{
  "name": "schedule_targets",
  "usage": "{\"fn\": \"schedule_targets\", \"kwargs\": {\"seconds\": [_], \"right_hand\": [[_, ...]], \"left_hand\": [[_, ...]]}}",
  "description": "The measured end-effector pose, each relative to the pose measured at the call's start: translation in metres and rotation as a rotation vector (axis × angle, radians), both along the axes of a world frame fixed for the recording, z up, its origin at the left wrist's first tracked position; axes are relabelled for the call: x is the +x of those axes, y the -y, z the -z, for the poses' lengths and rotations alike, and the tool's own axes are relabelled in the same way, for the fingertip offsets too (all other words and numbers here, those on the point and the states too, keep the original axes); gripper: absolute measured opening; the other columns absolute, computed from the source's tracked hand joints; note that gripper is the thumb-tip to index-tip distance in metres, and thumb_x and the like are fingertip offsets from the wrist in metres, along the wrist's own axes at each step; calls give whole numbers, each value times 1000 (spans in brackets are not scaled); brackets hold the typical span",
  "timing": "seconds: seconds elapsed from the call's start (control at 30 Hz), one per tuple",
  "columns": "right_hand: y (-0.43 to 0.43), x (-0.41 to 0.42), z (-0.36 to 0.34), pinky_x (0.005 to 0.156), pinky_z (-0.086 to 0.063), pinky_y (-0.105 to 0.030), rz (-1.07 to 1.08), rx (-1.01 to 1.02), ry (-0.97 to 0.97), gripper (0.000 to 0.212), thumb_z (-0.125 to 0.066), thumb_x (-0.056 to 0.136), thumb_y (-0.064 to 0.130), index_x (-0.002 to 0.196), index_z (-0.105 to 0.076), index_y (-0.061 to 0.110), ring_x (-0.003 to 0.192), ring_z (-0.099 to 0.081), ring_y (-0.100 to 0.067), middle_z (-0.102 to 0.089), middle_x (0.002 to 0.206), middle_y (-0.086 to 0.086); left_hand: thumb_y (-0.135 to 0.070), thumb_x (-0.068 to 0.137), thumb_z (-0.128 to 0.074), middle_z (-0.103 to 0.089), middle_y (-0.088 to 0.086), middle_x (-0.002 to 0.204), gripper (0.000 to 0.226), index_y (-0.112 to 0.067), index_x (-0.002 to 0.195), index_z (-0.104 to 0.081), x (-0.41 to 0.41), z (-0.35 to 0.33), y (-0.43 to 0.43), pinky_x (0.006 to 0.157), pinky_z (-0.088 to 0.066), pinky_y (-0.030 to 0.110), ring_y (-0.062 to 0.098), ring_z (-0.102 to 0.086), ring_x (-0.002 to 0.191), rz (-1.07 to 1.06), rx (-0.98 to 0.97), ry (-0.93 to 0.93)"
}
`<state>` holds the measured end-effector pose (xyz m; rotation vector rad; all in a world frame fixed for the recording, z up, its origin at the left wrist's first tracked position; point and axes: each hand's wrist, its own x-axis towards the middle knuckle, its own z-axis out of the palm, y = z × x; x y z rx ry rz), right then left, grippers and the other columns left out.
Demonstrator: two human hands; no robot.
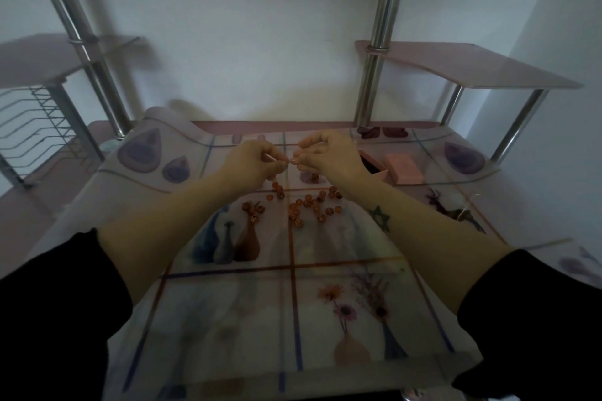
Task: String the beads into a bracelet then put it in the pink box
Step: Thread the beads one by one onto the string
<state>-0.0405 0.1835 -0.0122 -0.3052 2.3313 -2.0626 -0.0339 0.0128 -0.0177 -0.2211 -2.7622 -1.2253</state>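
Several small orange beads (303, 205) lie scattered on the patterned tablecloth (325, 303) in the middle of the table. Above them my left hand (252, 161) and my right hand (329, 156) are raised, fingertips nearly touching. My left hand pinches a small bead at its fingertips, with a few strung beads hanging below it. My right hand pinches something thin, seemingly the string end; the string is too fine to see clearly. The open pink box (374, 164) sits just right of my right hand, partly hidden by it, and its pink lid (404, 168) lies beside it.
Chrome poles (378, 42) rise at the back of the table on both sides. A pink shelf (472, 68) juts out on the right. A wire rack (35, 127) stands at the left. A white wall is behind.
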Motion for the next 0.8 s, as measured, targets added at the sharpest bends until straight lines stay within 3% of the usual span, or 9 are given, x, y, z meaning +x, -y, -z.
{"fn": "schedule_targets", "kwargs": {"seconds": [0.27,0.4,0.5,0.57,0.63,0.8], "right_hand": [[-1,-1,5,74,-61,-37,-11,254,-74,12,-71,85,7,97,-68,7,81,-72,-25,-73,85,-14],[2,2,7,65,-59,-21,6,403,-163,11,-69,87,12,95,-72,5,72,-71,-18,-73,83,-15],[5,2,6,66,-60,-26,32,421,-169,9,-67,89,10,93,-70,3,70,-70,-18,-72,83,-14],[5,3,6,68,-60,-32,58,394,-164,6,-65,89,10,90,-68,4,71,-68,-22,-69,79,-11],[3,4,7,65,-59,-29,70,357,-173,4,-64,90,10,88,-65,7,70,-67,-22,-66,74,-7],[1,6,6,63,-60,-35,96,361,-252,5,-66,89,15,86,-66,11,70,-70,-27,-67,74,-5]], "left_hand": [[-19,91,-62,-69,11,82,6,-15,87,-64,2,-3,-3,72,-57,42,20,-62,70,-14,49,36],[-19,91,-62,-68,6,80,6,-14,89,-64,5,-3,-5,62,-53,29,13,-61,66,-7,53,42],[-19,91,-63,-67,2,79,4,-15,90,-64,4,0,-5,57,-46,18,9,-61,63,-18,95,53],[-16,90,-64,-70,6,82,8,-13,97,-63,3,2,-4,57,-50,19,11,-66,66,-43,254,117],[-10,90,-64,-72,9,85,12,-8,102,-63,2,2,-1,59,-54,18,12,-70,68,-47,511,230],[-7,93,-57,-75,9,84,13,-4,100,-68,2,0,3,63,-55,19,12,-72,74,0,931,443]]}}
